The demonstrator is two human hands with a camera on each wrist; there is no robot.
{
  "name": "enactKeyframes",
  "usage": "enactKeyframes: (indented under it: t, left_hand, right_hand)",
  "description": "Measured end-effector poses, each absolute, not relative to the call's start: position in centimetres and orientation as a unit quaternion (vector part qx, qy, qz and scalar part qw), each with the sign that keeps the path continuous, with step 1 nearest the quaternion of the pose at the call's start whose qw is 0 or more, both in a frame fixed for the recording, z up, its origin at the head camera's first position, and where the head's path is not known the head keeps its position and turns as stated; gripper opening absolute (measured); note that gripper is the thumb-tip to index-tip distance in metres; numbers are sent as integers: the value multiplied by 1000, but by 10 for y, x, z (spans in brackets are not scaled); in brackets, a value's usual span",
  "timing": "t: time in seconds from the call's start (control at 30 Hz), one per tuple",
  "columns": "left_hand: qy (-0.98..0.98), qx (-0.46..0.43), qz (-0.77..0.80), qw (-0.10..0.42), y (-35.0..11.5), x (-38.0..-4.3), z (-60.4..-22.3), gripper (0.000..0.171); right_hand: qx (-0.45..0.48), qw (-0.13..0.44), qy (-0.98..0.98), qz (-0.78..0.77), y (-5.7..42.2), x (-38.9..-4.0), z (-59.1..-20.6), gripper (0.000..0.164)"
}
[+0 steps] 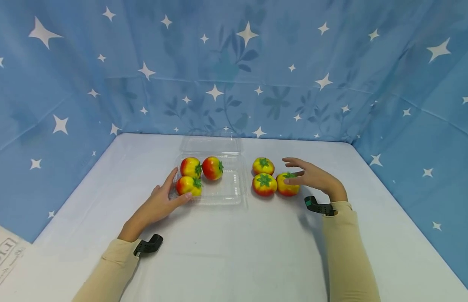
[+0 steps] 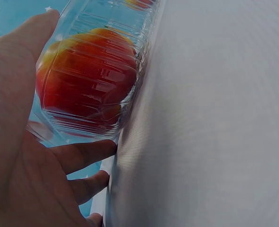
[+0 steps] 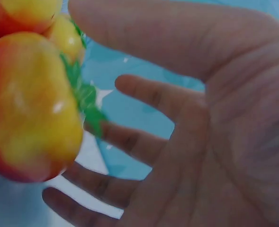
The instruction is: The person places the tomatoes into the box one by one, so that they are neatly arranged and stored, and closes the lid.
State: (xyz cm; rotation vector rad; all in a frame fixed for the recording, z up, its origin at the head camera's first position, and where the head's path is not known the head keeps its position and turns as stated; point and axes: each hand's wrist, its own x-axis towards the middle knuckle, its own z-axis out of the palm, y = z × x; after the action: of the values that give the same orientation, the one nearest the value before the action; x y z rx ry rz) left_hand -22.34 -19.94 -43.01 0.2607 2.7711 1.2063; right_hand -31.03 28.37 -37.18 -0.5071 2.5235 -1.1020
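A clear plastic clamshell box [image 1: 222,200] lies on the table with its lid [image 1: 211,144] folded back. Inside its left half are three red-and-yellow tomatoes [image 1: 212,168] with green leafy tops. My left hand [image 1: 162,205] spreads around the box's front left corner, thumb by the front rim and straight fingers along the left side. In the left wrist view a tomato [image 2: 89,75] shows through the ribbed wall. My right hand [image 1: 309,175] reaches over the rightmost tomato [image 1: 288,188] of three outside the box, fingers apart and gently bent. The right wrist view shows this tomato [image 3: 32,109] beside the fingertips, not gripped.
Two more tomatoes, one behind [image 1: 263,167] and one in front [image 1: 264,186], stand between the box and my right hand. A white cloth covers the table [image 1: 226,251]. Blue star-patterned curtains [image 1: 234,54] hang along the back and both sides.
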Motion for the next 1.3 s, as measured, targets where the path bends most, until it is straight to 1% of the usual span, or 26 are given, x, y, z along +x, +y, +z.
enactKeyframes:
  t: [0.17, 0.3, 0.7, 1.13, 1.3]
  left_hand:
    - [916, 76, 388, 63, -201, -225, -430, 108]
    - [916, 82, 388, 63, -200, -226, -430, 107]
    - [915, 82, 390, 64, -201, -227, -430, 107]
    - [915, 86, 390, 63, -200, -228, -431, 108]
    - [915, 84, 388, 67, -200, -228, -429, 108]
  right_hand:
    - [-178, 199, 855, -444, 288, -315, -386, 83]
    - [-167, 207, 852, -450, 288, -317, -395, 81]
    - [-145, 219, 868, -422, 284, -317, -396, 71]
    - [-134, 209, 875, -416, 292, -319, -390, 69]
    - [-131, 187, 875, -426, 294, -320, -381, 68]
